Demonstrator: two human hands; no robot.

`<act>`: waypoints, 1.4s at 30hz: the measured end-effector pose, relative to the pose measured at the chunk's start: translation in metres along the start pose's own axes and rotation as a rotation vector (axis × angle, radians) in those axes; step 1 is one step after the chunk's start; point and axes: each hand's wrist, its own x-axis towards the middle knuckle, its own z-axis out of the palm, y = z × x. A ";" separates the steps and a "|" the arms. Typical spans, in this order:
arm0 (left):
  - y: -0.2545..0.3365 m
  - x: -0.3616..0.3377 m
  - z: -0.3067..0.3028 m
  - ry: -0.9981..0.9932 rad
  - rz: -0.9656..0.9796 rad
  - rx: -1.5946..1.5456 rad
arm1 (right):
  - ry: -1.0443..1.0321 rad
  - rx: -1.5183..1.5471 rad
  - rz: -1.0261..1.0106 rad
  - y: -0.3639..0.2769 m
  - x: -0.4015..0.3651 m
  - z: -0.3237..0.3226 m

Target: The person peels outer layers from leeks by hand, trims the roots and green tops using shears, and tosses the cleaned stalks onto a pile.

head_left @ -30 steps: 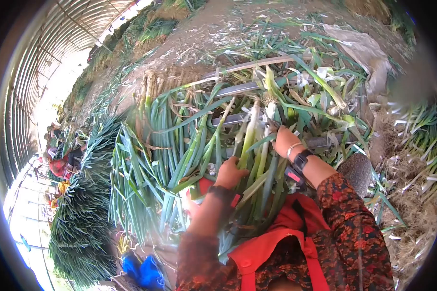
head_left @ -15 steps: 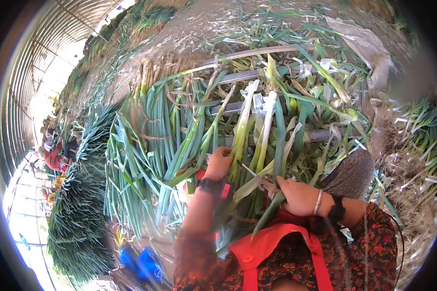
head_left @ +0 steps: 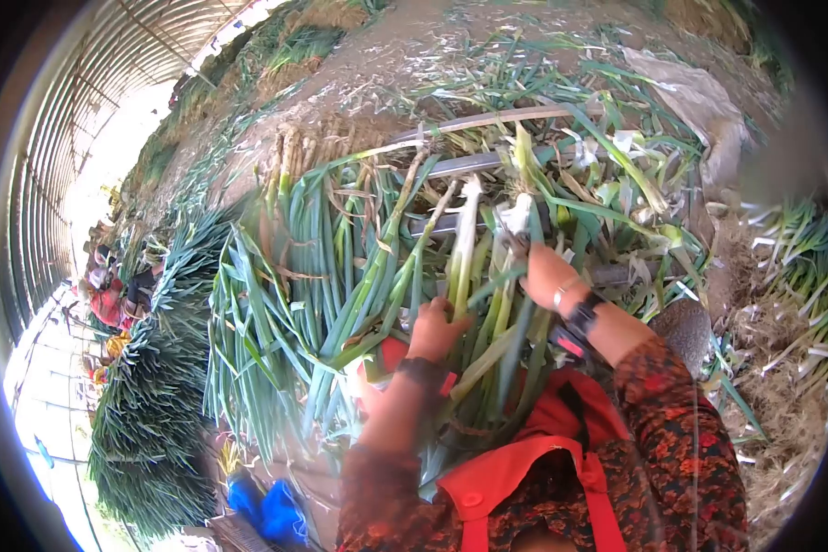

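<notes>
Long green onions with white stems [head_left: 465,230] lie in front of me, roots pointing away. My left hand [head_left: 438,329] is closed round green stalks near their middle, its fingers curled on them. Further up and to the right, my right hand [head_left: 545,274] is closed near the white root ends of the onions; a small dark item shows at its fingers, too blurred to name. Loose leaves lie under and beside both hands. To the left of my left hand spreads a thick layer of green onions [head_left: 294,267].
Metal bars [head_left: 465,164] run beneath the leaves. A dense onion pile [head_left: 147,423] stands at the left, with people [head_left: 110,294] beyond it. Blue plastic [head_left: 281,511] lies at the lower left. Rooted onions [head_left: 796,267] fill the right side, and a pale sheet [head_left: 695,92] lies at the upper right.
My right hand has moved up and away from me, from the lower leaves to near the white ends. My left hand has shifted slightly down and right on the stalks.
</notes>
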 end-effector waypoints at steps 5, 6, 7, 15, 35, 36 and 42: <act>0.006 -0.002 0.003 -0.085 0.000 0.065 | -0.249 -0.053 -0.052 0.002 -0.060 -0.022; 0.007 -0.001 0.002 -0.097 0.028 0.094 | -0.181 -0.078 0.026 0.012 -0.057 -0.023; 0.007 0.001 -0.001 -0.098 0.170 0.168 | -0.128 -0.126 0.023 0.021 -0.057 -0.019; -0.010 0.078 -0.043 0.405 0.097 0.367 | 0.017 -0.327 0.033 0.058 -0.075 0.026; -0.037 0.104 -0.033 0.082 -0.139 0.373 | 0.049 -0.276 0.087 0.047 -0.079 0.024; -0.033 0.099 -0.042 0.079 -0.109 0.355 | 0.046 -0.274 0.080 0.045 -0.084 0.019; 0.050 0.024 -0.144 0.176 0.131 0.138 | 0.019 -0.146 0.081 0.053 -0.091 0.015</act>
